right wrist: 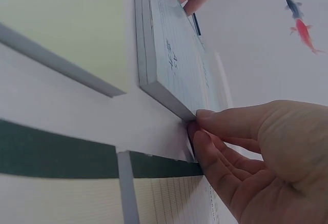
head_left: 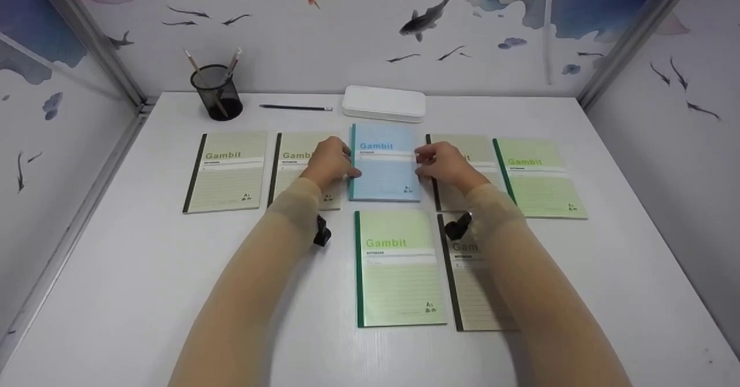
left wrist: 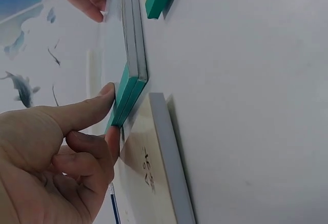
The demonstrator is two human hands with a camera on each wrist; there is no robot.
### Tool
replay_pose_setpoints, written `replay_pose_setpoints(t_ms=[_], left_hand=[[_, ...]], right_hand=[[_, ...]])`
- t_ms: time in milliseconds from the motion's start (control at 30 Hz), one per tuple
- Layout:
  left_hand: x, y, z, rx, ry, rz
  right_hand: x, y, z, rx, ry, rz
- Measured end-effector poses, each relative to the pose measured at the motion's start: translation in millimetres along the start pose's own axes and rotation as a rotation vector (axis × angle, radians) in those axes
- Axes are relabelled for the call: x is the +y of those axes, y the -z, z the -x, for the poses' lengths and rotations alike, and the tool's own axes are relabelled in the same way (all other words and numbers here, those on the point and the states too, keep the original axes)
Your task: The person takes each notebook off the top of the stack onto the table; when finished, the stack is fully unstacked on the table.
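A pair of stacked blue notebooks (head_left: 384, 176) with teal spines lies in the middle of the back row; both layers show in the left wrist view at the spines (left wrist: 128, 95). My left hand (head_left: 330, 161) pinches the spine side, thumb on the upper edge and index finger lower at the side. On the opposite long edge my right hand (head_left: 450, 164) holds the stack, its thumb at the top edge and fingers curled below. Beneath my wrists lie two beige notebooks (head_left: 332, 199) (head_left: 454, 199), each partly covered by a hand.
Further beige (head_left: 228, 181) and green notebooks (head_left: 543, 187) end the row. In front lie a green notebook (head_left: 399, 283) and a beige one (head_left: 480, 300), partly under my right forearm. Behind stand a white case (head_left: 384, 103), a pencil (head_left: 296, 107) and a mesh pen holder (head_left: 217, 92).
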State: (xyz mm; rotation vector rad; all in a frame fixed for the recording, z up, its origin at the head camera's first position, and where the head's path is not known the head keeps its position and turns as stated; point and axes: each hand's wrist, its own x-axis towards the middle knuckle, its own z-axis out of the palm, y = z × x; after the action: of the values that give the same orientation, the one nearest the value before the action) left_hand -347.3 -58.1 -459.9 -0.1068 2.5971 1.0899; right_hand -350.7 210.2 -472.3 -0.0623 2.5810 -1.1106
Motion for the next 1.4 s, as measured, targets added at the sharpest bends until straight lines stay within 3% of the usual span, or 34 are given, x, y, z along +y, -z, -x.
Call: replay_pose_setpoints(t_ms=[133,267,433,633,833,1000,1167,1400], left_hand=[[4.4,-1.3,4.0,0.019,0.009,-0.006],[6.7,-0.6,6.6,0.004,0.011,0.062],[1.7,3.7,1.9,-0.074,-0.029,0.177],[-8.7,9.6,-5.3,-0.165,-0.122,0.172],[-13.9,8.8,-7.3,-0.234,-0.093,0.282],[-15.1,7.9,-7.8,-0.237,-0.049,0.348],[-19.9,13.0,-5.5,-0.220,-0.046,0.393],[-32.9,21.4,3.8,-0.196,-0.046,0.516]], right_hand=[[2.1,-1.8,-0.2,0.004,-0.008,-0.005],[4.1,-2.0,0.0,0.008,-0.010,-0.015],[5.7,-0.8,0.6,0.001,0.007,-0.019],[6.2,-0.1,1.0,-0.002,0.028,-0.030],[5.1,0.2,1.5,0.006,0.004,-0.030],[4.8,0.1,1.2,0.010,0.024,-0.034],[2.1,-1.7,1.7,0.019,0.008,-0.047],[0.6,-5.2,-0.5,0.017,0.025,0.031]])
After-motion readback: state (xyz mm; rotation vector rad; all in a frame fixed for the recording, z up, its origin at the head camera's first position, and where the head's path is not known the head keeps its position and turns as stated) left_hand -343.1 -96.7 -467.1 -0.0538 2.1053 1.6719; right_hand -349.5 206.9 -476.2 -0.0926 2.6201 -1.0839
